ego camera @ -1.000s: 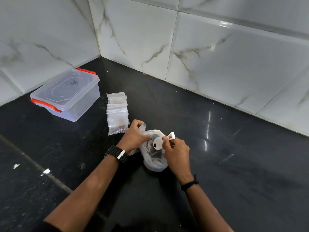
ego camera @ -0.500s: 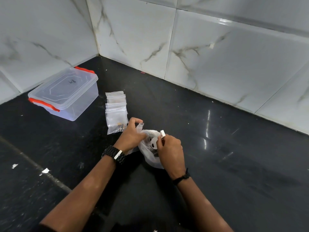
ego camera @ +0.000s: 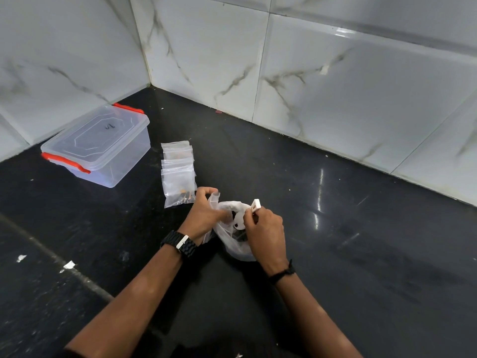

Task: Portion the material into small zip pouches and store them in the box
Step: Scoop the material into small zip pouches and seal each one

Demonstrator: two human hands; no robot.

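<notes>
Mid-desk, the left hand [ego camera: 204, 215] pinches open the bag of material [ego camera: 233, 241] while the right hand [ego camera: 263, 228] grips a white scoop [ego camera: 245, 215]; next, filling a pouch [ego camera: 178, 177] beside the closed box [ego camera: 98, 146].

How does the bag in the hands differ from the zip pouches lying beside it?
The bag is whitish, rounded and bulging; the zip pouches are clear, flat and rectangular. The bag is held open by the left hand, while the right hand holds a white scoop at its mouth; the pouches lie untouched in an overlapping row. Both are thin plastic on the black counter.
</notes>
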